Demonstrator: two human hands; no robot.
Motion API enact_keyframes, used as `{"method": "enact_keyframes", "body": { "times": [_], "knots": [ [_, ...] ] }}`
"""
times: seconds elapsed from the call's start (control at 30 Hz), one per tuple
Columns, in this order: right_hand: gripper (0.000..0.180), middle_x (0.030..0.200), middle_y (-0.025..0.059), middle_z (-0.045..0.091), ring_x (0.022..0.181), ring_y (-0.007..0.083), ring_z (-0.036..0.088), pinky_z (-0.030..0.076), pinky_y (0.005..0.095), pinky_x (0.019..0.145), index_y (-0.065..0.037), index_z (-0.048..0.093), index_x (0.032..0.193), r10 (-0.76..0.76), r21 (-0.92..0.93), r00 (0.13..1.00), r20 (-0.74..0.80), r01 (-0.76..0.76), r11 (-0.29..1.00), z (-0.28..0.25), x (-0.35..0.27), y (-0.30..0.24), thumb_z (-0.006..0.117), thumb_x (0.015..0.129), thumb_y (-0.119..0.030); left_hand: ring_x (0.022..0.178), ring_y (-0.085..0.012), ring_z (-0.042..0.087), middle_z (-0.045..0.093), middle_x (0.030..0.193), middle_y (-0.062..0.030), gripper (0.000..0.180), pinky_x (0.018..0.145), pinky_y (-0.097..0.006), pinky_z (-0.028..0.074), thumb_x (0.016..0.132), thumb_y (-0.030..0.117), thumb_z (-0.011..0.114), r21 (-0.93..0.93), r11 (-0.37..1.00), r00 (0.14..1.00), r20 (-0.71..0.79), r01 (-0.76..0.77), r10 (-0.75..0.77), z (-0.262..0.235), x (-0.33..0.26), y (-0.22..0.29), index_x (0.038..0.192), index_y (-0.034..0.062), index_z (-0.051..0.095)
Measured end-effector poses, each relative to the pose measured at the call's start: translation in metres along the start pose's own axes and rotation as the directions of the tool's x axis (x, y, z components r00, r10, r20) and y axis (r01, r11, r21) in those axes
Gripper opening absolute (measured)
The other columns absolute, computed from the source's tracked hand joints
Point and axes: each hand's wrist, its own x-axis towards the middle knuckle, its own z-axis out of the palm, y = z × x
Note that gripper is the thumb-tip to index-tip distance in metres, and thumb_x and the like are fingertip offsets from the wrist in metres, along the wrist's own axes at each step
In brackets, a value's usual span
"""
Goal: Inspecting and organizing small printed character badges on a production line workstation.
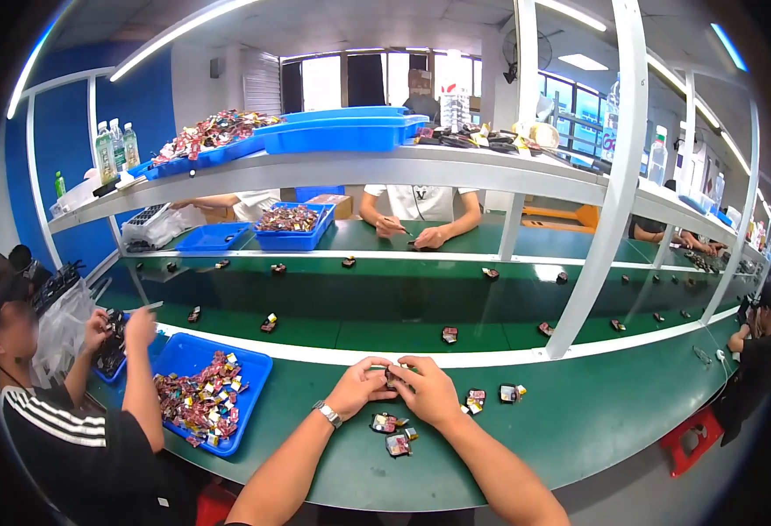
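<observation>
Over the green worktable, my left hand [356, 391] and my right hand [429, 394] meet, fingertips pinched together around a small dark part [391, 378]. Fingers cover most of that part, so its exact kind is hidden. A watch with a metal band [327, 414] is on my left wrist. Just below my hands lie two small black pieces with maroon and pale labels, one piece [385, 423] above the other piece [398, 444]. To the right of my right hand rest two similar pieces, a nearer piece [474, 401] and a farther piece [512, 394].
At left stands a blue tray [261, 379] heaped with maroon and yellow pieces; a co-worker's arm [142, 390] is beside it. Ahead, a green belt [359, 337] carries spaced pieces behind a white rail [315, 355]. A white post [598, 237] rises at right. Co-workers sit opposite and at right.
</observation>
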Motion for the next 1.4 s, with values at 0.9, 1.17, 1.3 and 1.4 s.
{"method": "enact_keyframes", "body": {
  "times": [0.9, 1.17, 1.3, 1.4],
  "knots": [
    [0.009, 0.122, 0.0087, 0.058, 0.116, 0.0279, 0.052, 0.046, 0.0375, 0.096, -0.007, 0.07, 0.089, -0.008, 0.148, 0.975, 0.223, -0.026, 0.989, -0.012, 0.004, 0.015, 0.066, 0.083, -0.012, 0.108, -0.0203, 0.062, 0.062, 0.117, -0.0114, 0.035, 0.093, -0.035, 0.055, 0.092, -0.002, 0.053, 0.049, 0.999, 0.995, 0.099, 0.012, -0.017, 0.005, 0.001, 0.001, 0.127, 0.002, 0.047],
    [0.009, 0.121, 0.0085, 0.059, 0.116, 0.0286, 0.051, 0.045, 0.0376, 0.096, -0.007, 0.07, 0.09, 0.023, 0.175, 0.97, 0.241, -0.067, 0.982, -0.009, -0.002, 0.017, 0.068, 0.083, -0.012, 0.105, -0.0201, 0.063, 0.063, 0.114, -0.0105, 0.029, 0.091, -0.036, 0.055, 0.095, 0.002, 0.051, 0.053, 0.998, 0.998, 0.064, 0.019, -0.022, 0.006, 0.002, -0.001, 0.124, 0.003, 0.049],
    [0.01, 0.118, 0.0063, 0.06, 0.113, 0.026, 0.053, 0.047, 0.036, 0.092, -0.008, 0.071, 0.09, 0.087, 0.14, 0.988, 0.124, -0.104, 0.985, 0.002, -0.006, 0.013, 0.069, 0.082, -0.013, 0.106, -0.0194, 0.062, 0.063, 0.114, -0.0099, 0.028, 0.091, -0.036, 0.055, 0.095, 0.002, 0.05, 0.052, 0.999, 0.998, 0.068, 0.002, -0.005, 0.004, 0.0, -0.001, 0.123, 0.0034, 0.049],
    [0.011, 0.116, 0.0058, 0.06, 0.112, 0.0252, 0.054, 0.048, 0.0356, 0.091, -0.008, 0.071, 0.09, 0.099, 0.14, 0.989, 0.112, -0.114, 0.984, 0.005, -0.007, 0.012, 0.07, 0.081, -0.014, 0.106, -0.0186, 0.062, 0.063, 0.114, -0.0093, 0.028, 0.091, -0.035, 0.055, 0.095, 0.003, 0.05, 0.057, 0.998, 0.998, 0.058, 0.01, -0.014, 0.003, 0.002, -0.002, 0.123, 0.0038, 0.05]
  ]
}}
